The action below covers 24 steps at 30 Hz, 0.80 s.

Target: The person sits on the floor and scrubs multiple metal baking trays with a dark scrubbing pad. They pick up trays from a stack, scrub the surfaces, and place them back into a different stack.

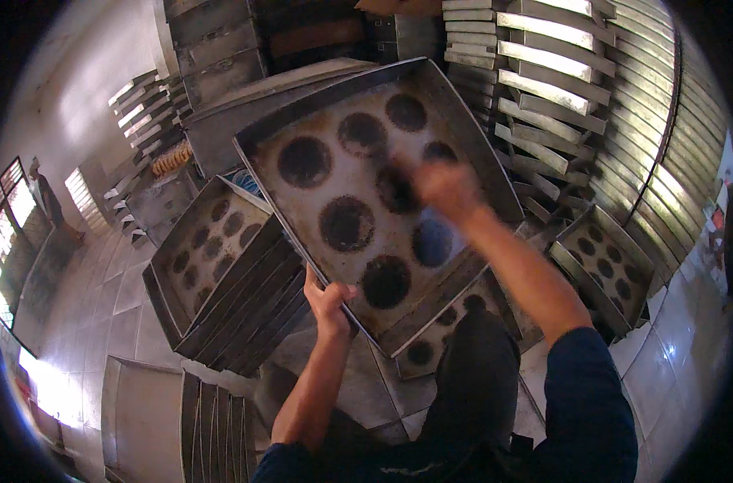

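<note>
Tilted up before me is a large metal baking tray [347, 175] with raised sides. Its light, stained floor carries several dark round marks. My left hand [330, 305] grips its lower left rim, the thumb over the edge. Over the middle right of the tray floor is my right hand [445, 184], its fingers curled and blurred by motion. Whether it holds something against the surface cannot be made out. Below the held tray, partly hidden by it and by my knee, lies another tray [419, 352] with similar dark circles.
A stack of spotted trays [191, 329] stands at my left, with blue cord [245, 181] behind it. Plain trays [143, 416] stand at the lower left. Tall tray piles [548, 72] rise by a corrugated wall [650, 121]. One spotted tray [605, 265] sits at right; a person [47, 190] stands far left.
</note>
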Each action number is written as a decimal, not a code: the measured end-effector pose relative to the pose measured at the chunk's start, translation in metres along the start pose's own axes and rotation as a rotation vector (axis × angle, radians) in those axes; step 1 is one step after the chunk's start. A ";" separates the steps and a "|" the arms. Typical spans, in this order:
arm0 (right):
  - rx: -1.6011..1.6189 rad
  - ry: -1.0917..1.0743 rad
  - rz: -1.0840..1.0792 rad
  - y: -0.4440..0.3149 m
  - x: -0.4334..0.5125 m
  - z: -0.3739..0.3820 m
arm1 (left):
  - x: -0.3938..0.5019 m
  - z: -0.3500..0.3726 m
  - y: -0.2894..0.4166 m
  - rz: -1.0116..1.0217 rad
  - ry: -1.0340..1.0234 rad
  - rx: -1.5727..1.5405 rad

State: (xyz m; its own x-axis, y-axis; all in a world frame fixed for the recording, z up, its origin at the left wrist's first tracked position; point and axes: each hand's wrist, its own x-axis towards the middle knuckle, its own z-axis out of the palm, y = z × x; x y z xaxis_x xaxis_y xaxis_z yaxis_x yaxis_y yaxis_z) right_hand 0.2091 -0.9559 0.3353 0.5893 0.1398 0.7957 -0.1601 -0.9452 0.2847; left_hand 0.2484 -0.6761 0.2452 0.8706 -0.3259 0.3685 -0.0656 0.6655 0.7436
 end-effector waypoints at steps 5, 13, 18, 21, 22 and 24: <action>0.015 0.056 0.247 0.001 0.069 -0.041 | -0.024 0.033 0.013 -0.019 -0.098 0.082; -0.127 0.022 0.658 0.123 0.031 -0.054 | -0.027 0.031 0.007 -0.065 -0.119 0.090; 0.107 0.336 0.700 0.078 0.041 -0.017 | -0.034 0.053 -0.005 -0.042 -0.239 0.128; 0.600 0.199 0.318 -0.083 0.056 -0.031 | -0.022 0.023 -0.012 -0.087 -0.167 0.129; 0.672 0.166 0.222 -0.091 0.063 -0.035 | -0.016 0.020 -0.012 -0.063 -0.164 0.111; 0.709 0.119 0.105 -0.058 0.087 -0.040 | -0.012 0.018 -0.016 -0.055 -0.170 0.061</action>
State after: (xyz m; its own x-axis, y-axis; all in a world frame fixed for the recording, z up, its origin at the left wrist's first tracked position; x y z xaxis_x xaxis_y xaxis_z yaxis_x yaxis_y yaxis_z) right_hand 0.2376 -0.8771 0.4091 0.5024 0.0304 0.8641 0.3642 -0.9138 -0.1796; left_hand 0.2299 -0.6948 0.2386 0.7791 -0.4732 0.4112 -0.0539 0.6029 0.7960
